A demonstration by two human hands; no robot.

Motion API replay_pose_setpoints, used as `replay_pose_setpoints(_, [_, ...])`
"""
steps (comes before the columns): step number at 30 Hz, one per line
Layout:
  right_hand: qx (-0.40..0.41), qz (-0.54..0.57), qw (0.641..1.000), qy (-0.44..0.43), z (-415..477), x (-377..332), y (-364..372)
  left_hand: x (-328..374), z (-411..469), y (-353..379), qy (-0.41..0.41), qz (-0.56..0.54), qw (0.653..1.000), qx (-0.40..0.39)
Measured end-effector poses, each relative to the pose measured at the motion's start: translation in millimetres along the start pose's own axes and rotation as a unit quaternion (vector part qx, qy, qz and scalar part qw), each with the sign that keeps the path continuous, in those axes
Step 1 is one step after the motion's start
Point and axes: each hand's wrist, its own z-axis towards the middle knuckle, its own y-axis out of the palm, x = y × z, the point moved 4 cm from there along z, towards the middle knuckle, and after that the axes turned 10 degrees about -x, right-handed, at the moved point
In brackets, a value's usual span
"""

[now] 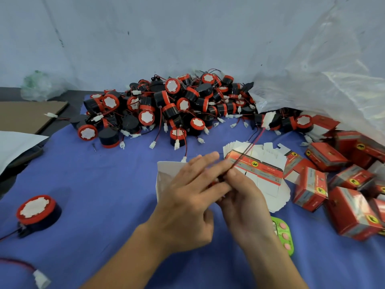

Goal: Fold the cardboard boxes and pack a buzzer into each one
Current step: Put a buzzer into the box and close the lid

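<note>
My left hand [185,197] and my right hand [245,203] meet at the table's middle around one buzzer [213,184]. Only a sliver of its red shows between them. My left hand grips the buzzer, fingers stretched over it. My right hand pinches its red-black wire [252,143], which runs taut up to a white connector [268,119]. A fanned stack of flat box blanks [262,170] lies just behind my right hand. Folded red boxes [325,156] are heaped at the right. A big pile of black-red buzzers [166,105] fills the back.
A lone buzzer [36,211] stands at the near left on the blue cloth [93,184]. A green blister pack [284,234] lies under my right wrist. A clear plastic bag [325,80] rises at the right, brown cardboard [25,115] lies far left, and a loose connector [41,278] lies bottom left.
</note>
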Motion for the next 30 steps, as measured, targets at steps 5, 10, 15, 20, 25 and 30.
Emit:
replay_pose_setpoints(5, [0.099,0.004,0.995,0.009,0.2,-0.8,-18.5,-12.7,-1.4,-7.6,-0.084,-0.101,0.99,0.053])
replay_pose_setpoints(10, [0.107,-0.062,0.992,-0.034,-1.3,-3.5,-12.9,-67.3,-25.1,-26.5,-0.284,-0.203,0.925,0.15])
replay_pose_setpoints(15, [0.061,-0.109,0.988,-0.09,-3.3,-10.6,2.0,-100.0,-50.1,-2.3,-0.427,-0.358,0.827,0.08])
replay_pose_setpoints(20, [0.053,-0.154,0.978,-0.131,-5.1,-17.9,14.2,-87.8,-46.5,15.6,-0.436,-0.285,0.852,0.046])
replay_pose_setpoints(25, [0.061,-0.319,0.933,-0.154,-6.5,-17.3,24.4,-88.1,-39.4,14.3,-0.387,-0.32,0.865,0.007])
replay_pose_setpoints(30, [0.11,-0.549,0.813,-0.158,-11.8,-16.4,28.9,-88.9,-39.2,10.7,-0.372,-0.362,0.855,-0.011])
